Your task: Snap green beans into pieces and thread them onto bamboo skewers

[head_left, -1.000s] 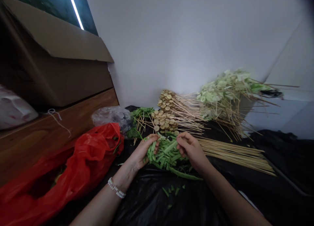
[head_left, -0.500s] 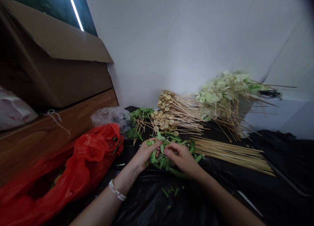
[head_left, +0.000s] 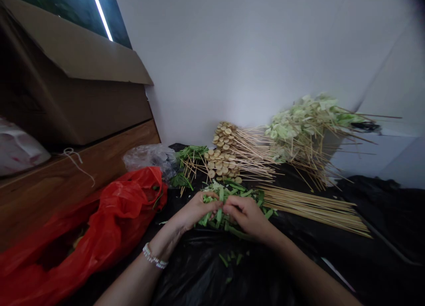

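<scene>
My left hand (head_left: 197,211) and my right hand (head_left: 244,215) meet with curled fingers over a heap of cut green vegetable pieces (head_left: 237,193). Both hands press into the heap and seem to grip some pieces, and they hide its middle. A bundle of loose bamboo skewers (head_left: 312,208) lies just right of my right hand. Behind the heap stand skewers threaded with tan round slices (head_left: 221,153). A beaded bracelet (head_left: 154,258) circles my left wrist.
Black plastic sheeting (head_left: 206,275) covers the work surface, with stray green pieces (head_left: 230,259) on it. A red plastic bag (head_left: 109,222) lies at left, below a wooden ledge (head_left: 76,173) and cardboard box (head_left: 73,80). Skewered pale green leaves (head_left: 299,131) lean against the wall at back right.
My hands have moved closer together, and their fingertips now meet above the heap. The heap sits lower and more spread out than a second ago.
</scene>
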Demonstrator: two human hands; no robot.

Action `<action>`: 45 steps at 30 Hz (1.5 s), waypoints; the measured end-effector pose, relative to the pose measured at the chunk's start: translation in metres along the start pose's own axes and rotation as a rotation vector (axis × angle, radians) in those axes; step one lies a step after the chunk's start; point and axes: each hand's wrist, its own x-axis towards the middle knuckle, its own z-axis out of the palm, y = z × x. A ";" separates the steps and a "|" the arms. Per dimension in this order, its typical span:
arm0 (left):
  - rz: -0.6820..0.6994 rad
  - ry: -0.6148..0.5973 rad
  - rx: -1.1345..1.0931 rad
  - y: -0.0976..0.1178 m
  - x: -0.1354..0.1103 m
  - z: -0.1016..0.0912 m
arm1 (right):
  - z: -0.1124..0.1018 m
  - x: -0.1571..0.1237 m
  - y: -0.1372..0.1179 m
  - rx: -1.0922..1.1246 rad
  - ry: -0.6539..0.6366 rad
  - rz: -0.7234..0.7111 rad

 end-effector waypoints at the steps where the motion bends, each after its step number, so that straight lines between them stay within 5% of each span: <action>1: -0.020 -0.012 0.014 0.001 -0.002 0.001 | -0.005 0.001 0.003 0.008 0.060 0.041; 4: -0.080 -0.027 0.021 0.004 -0.005 0.005 | -0.025 0.005 0.020 -0.115 0.258 0.113; 7: -0.086 -0.054 0.057 0.003 -0.004 0.005 | -0.036 0.005 0.033 -0.490 0.371 -0.004; 14: 0.217 0.054 0.359 -0.004 0.003 0.001 | -0.005 0.000 0.007 -0.949 0.074 -0.422; 22: 0.273 -0.058 0.711 -0.001 -0.003 -0.007 | 0.007 -0.001 0.005 -1.105 -0.004 -0.436; 28: 0.288 -0.118 0.644 0.007 -0.006 -0.007 | 0.006 -0.005 0.002 -0.944 -0.096 -0.313; 34: 0.252 0.037 0.299 0.007 -0.004 0.005 | 0.010 -0.004 -0.002 -0.681 0.083 -0.143; 39: 0.119 0.092 -0.113 -0.004 0.001 0.014 | 0.015 -0.002 -0.005 -0.255 0.216 0.040; 45: 0.153 0.290 -0.426 -0.002 0.012 -0.001 | 0.010 0.003 0.002 0.341 0.160 0.212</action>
